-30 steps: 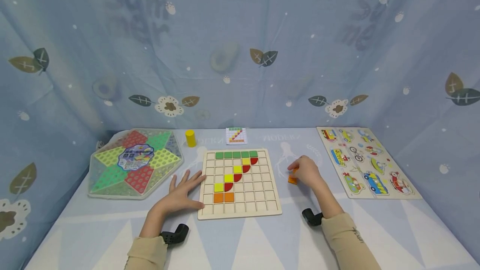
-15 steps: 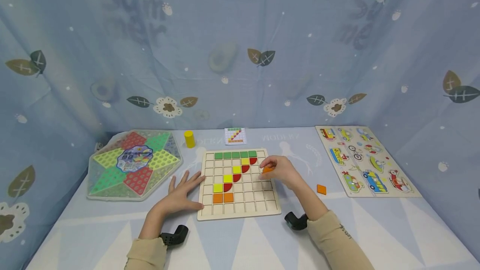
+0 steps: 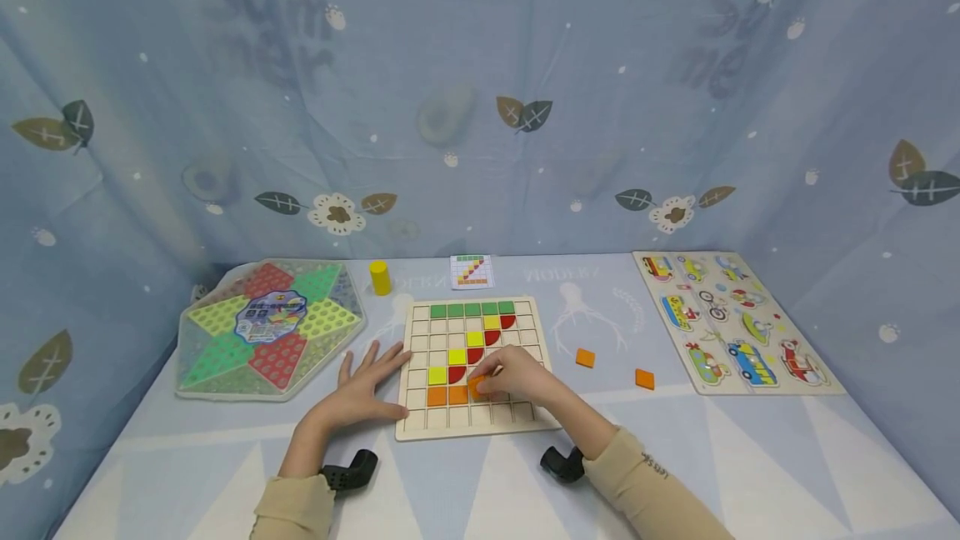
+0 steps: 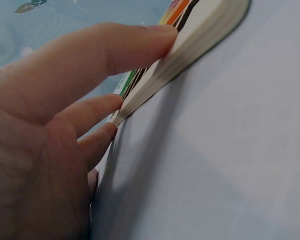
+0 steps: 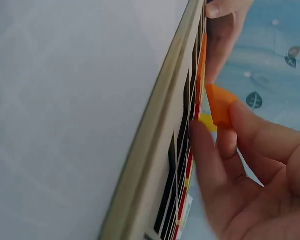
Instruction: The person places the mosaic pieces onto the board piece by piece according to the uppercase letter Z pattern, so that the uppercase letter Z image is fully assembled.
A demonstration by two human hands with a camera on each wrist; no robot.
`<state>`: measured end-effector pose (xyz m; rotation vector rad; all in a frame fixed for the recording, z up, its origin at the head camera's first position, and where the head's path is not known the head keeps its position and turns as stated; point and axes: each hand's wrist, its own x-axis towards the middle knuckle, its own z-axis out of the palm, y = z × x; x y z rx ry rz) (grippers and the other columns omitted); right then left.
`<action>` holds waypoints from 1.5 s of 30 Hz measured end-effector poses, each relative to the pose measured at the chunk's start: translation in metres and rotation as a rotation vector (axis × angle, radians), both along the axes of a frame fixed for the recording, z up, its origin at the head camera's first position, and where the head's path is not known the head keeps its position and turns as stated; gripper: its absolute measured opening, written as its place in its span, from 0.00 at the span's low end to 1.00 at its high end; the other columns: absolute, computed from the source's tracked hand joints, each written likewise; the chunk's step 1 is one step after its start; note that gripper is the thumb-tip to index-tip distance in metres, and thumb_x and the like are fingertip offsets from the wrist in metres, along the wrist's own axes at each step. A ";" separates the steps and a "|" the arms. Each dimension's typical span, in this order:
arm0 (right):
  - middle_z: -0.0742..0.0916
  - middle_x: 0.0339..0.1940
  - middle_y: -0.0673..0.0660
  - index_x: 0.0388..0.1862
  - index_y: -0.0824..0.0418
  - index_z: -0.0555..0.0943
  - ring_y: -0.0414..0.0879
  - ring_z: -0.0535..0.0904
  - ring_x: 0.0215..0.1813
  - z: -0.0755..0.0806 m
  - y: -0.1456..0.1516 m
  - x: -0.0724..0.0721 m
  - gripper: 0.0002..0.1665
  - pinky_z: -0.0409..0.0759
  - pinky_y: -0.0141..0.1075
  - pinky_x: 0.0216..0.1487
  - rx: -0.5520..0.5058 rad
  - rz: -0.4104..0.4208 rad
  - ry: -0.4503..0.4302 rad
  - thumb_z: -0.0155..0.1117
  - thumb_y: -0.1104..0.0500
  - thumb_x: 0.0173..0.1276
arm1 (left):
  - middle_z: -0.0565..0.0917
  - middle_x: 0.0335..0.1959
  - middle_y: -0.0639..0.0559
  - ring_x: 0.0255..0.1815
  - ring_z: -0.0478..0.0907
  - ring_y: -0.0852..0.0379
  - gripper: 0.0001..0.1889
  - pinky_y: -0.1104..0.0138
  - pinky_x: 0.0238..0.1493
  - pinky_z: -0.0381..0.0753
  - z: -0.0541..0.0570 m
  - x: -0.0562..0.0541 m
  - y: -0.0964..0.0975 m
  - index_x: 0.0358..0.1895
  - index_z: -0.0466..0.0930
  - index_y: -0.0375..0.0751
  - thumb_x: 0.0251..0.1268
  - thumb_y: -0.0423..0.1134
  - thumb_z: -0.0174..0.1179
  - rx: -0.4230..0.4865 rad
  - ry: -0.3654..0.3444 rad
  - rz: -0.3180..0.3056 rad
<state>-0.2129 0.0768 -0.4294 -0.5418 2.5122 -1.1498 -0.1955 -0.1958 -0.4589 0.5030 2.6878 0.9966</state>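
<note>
A wooden grid board (image 3: 480, 425) lies mid-table, with a green row at its top, a diagonal of yellow squares and red quarter-circles, and two orange squares (image 3: 447, 396) low on the left. My right hand (image 3: 517, 375) pinches an orange square tile (image 5: 221, 106) between thumb and fingers, just right of those two orange squares. In the right wrist view the tile is tilted and stands off the board's face. My left hand (image 3: 360, 392) has its fingers spread, thumb and fingertips touching the board's left edge; the left wrist view shows the thumb (image 4: 155, 42) on that edge.
Two loose orange tiles (image 3: 585, 357) lie right of the board. Behind it are a pattern card (image 3: 472, 272) and a yellow cylinder (image 3: 380, 278). A star-patterned hexagonal game box (image 3: 270, 327) is at left, a vehicle picture puzzle (image 3: 738, 323) at right.
My right hand has carried an orange tile from the table on the right leftward over the board, leaving two loose tiles behind. My left hand stays at the board's edge.
</note>
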 end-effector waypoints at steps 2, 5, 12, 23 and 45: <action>0.83 0.24 0.47 0.27 0.55 0.86 0.41 0.73 0.30 0.000 -0.003 0.001 0.03 0.72 0.31 0.33 0.073 -0.021 0.053 0.70 0.63 0.53 | 0.53 0.73 0.43 0.73 0.32 0.36 0.46 0.42 0.63 0.16 0.000 0.000 0.000 0.69 0.60 0.43 0.41 0.50 0.69 -0.001 -0.002 0.001; 0.79 0.18 0.46 0.22 0.53 0.81 0.40 0.72 0.24 0.000 -0.008 0.002 0.08 0.71 0.31 0.29 0.181 -0.048 0.120 0.72 0.62 0.50 | 0.53 0.73 0.44 0.73 0.32 0.36 0.47 0.42 0.63 0.16 -0.001 0.000 -0.001 0.69 0.60 0.44 0.41 0.50 0.69 -0.005 -0.003 0.006; 0.78 0.16 0.47 0.16 0.53 0.79 0.42 0.71 0.23 0.004 -0.014 0.004 0.11 0.70 0.30 0.26 0.314 -0.076 0.171 0.71 0.65 0.50 | 0.53 0.73 0.44 0.73 0.32 0.36 0.47 0.43 0.63 0.16 -0.002 -0.001 -0.001 0.69 0.60 0.45 0.41 0.50 0.69 0.002 -0.005 0.002; 0.77 0.19 0.49 0.22 0.57 0.79 0.43 0.70 0.24 0.009 0.018 -0.002 0.07 0.67 0.32 0.25 0.293 -0.146 0.193 0.69 0.66 0.50 | 0.53 0.73 0.45 0.73 0.32 0.37 0.47 0.43 0.64 0.16 -0.002 0.000 0.000 0.70 0.60 0.45 0.41 0.50 0.69 0.005 -0.012 0.003; 0.82 0.30 0.55 0.35 0.61 0.82 0.47 0.74 0.31 0.000 0.122 -0.019 0.15 0.73 0.40 0.34 0.343 -0.404 0.113 0.73 0.65 0.45 | 0.52 0.73 0.43 0.73 0.32 0.36 0.47 0.42 0.63 0.16 -0.003 -0.002 -0.001 0.70 0.59 0.44 0.41 0.51 0.69 -0.006 0.001 0.001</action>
